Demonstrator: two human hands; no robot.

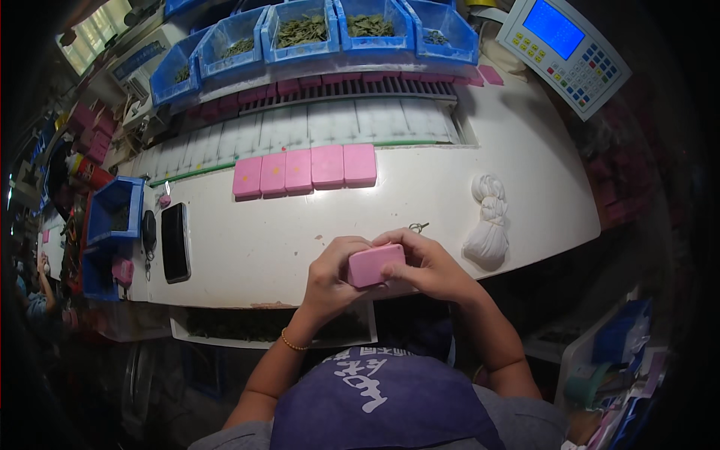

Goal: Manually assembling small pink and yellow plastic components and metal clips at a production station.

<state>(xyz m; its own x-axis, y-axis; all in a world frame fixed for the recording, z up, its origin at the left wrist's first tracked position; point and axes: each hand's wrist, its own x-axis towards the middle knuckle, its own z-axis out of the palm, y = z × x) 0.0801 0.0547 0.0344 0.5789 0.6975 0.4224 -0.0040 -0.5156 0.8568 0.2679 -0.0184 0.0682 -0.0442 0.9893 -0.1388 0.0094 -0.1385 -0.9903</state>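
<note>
A small pink box (369, 268) is held up at the near edge of the table, between both of my hands. My left hand (331, 268) wraps its left side, the fingers curled behind it. My right hand (426, 264) grips the right side, thumb pressed on the front face and fingers over the top. Beyond them, several like pink boxes (298, 171) stand side by side in a row. A small metal ring or key-like piece (418, 227) lies just behind my right hand. To its right sits a tied white bundle of cloth or string (487, 225).
Blue bins (301, 52) of dried leaf-like pieces line the back above a white slatted channel (277, 127). A keypad device with a blue screen (566, 49) stands back right. At left lie a phone (176, 244) and a blue bin (114, 214). Below the edge is an open drawer (367, 322).
</note>
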